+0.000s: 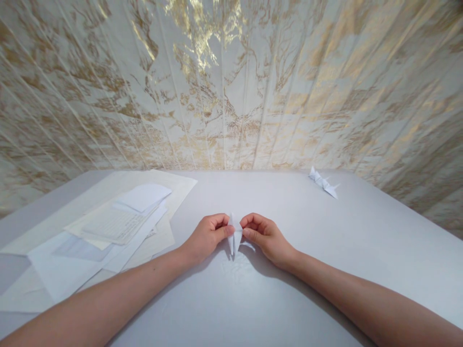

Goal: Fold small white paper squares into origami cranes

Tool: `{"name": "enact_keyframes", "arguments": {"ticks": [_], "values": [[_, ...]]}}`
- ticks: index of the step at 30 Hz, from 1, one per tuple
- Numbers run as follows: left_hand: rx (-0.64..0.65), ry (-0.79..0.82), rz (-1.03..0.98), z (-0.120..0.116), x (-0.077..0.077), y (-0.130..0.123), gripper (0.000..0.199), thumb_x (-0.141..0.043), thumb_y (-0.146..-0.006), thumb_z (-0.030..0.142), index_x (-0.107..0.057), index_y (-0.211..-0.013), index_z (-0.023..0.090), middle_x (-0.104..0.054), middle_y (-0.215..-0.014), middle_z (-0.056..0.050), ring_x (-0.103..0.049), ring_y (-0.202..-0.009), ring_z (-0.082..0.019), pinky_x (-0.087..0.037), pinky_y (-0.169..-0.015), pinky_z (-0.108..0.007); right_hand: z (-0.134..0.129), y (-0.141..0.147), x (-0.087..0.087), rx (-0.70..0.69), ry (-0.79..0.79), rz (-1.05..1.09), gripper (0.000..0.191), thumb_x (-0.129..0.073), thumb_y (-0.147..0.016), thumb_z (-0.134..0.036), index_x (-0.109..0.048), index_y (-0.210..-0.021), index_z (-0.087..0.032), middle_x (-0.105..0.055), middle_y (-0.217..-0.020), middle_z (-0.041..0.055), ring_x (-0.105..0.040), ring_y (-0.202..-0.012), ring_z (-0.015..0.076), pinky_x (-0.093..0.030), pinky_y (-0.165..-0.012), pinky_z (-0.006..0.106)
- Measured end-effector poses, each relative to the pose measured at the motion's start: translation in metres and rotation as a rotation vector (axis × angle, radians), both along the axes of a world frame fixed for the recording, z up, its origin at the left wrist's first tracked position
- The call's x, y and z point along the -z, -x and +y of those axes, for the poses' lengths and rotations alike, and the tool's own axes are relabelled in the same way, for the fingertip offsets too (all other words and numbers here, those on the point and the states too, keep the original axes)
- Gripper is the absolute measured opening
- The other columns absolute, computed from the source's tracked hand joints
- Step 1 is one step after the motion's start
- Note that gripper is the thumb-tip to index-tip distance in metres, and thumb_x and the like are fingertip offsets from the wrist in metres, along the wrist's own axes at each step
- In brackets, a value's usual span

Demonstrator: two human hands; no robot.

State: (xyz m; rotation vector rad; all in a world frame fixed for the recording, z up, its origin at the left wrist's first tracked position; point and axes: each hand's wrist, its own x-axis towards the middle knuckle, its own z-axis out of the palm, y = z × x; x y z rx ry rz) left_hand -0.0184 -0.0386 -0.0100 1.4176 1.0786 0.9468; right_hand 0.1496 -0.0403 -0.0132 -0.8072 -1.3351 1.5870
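A small piece of folded white paper [235,243] is held between my two hands, above the middle of the pale table [202,308]. It has a narrow diamond shape, with a peak at the top and two split points hanging below. My left hand [210,237] pinches its left edge between thumb and fingers. On the opposite edge, my right hand [266,236] pinches with thumb and forefinger, the other fingers curled. A thin strip of white paper shows just under the right thumb; I cannot tell whether it belongs to the folded piece.
Loose sheets of paper [54,279], some with writing, lie overlapped on the left side of the table. Several folded paper cranes [323,183] sit in a row at the back right. Behind the table hangs a white curtain with a gold pattern [224,106].
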Motion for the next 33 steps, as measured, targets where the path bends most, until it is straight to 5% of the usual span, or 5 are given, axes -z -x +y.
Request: {"name": "enact_keyframes", "arguments": {"ticks": [11,17,25,33], "values": [[-0.162,-0.105,0.045,-0.003,-0.001,-0.003,0.024,-0.065,-0.065,0.026,-0.042,-0.062,0.018,-0.049,-0.059,0.005,-0.042,-0.055,-0.009,-0.033,-0.052,-0.022,-0.002,0.003,0.000,0.036,0.025,0.037,0.026,-0.078,-0.059,-0.030,-0.059,-0.072,-0.017,-0.060,-0.064,-0.0033,-0.053,-0.059,0.0097,-0.038,-0.060,0.026],[-0.071,-0.222,0.208,-0.007,-0.007,-0.002,0.008,-0.059,-0.070,0.023,-0.055,-0.067,0.016,-0.051,-0.063,0.003,-0.046,-0.061,-0.011,-0.037,-0.058,-0.024,-0.001,0.003,0.002,0.059,-0.012,-0.004,0.022,-0.075,-0.061,-0.027,-0.061,-0.073,-0.016,-0.060,-0.063,-0.0037,-0.052,-0.059,0.0089,-0.039,-0.060,0.025],[-0.037,-0.236,0.245,-0.011,-0.007,-0.004,0.027,-0.074,-0.056,0.022,-0.050,-0.067,0.018,-0.051,-0.064,0.005,-0.046,-0.060,-0.011,-0.040,-0.057,-0.024,-0.002,0.001,0.001,0.030,-0.007,-0.021,0.022,-0.074,-0.062,-0.029,-0.062,-0.075,-0.015,-0.061,-0.066,-0.0020,-0.054,-0.060,0.0103,-0.041,-0.061,0.026],[-0.003,-0.306,0.337,-0.013,-0.008,-0.006,0.019,-0.068,-0.063,0.023,-0.050,-0.065,0.018,-0.051,-0.063,0.004,-0.046,-0.060,-0.011,-0.039,-0.057,-0.023,-0.001,0.004,0.002,0.015,0.026,0.005,0.029,-0.080,-0.053,-0.026,-0.058,-0.068,-0.017,-0.058,-0.058,-0.0048,-0.053,-0.054,0.0094,-0.041,-0.057,0.025]]}}
